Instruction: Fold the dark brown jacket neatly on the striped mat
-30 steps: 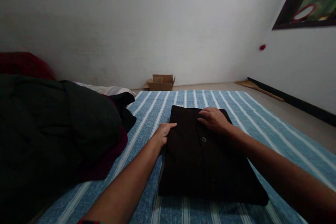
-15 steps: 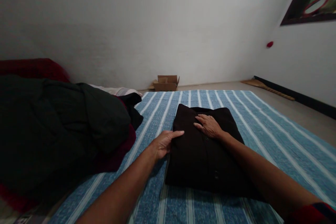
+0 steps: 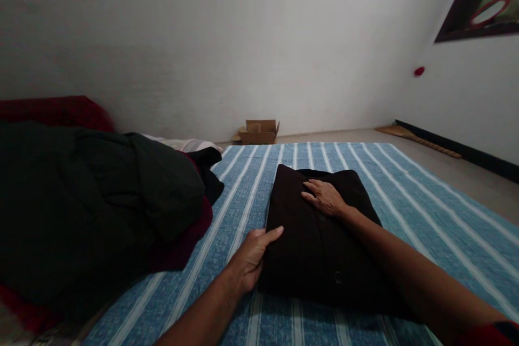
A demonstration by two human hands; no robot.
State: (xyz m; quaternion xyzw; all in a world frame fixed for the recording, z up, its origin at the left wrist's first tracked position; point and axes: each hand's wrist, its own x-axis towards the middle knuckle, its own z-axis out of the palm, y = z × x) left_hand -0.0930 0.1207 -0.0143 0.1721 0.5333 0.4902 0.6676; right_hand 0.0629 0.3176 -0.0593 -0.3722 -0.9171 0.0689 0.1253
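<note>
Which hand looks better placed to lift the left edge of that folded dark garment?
Probably the left hand: it is at that edge of the folded dark garment, thumb on top. The right hand lies spread on the garment's upper surface, farther from that edge.

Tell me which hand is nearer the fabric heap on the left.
Left. The left hand, thumb on the folded dark garment, is right of the fabric heap, across striped cloth; the right hand is farther right, spread on the garment.
</note>
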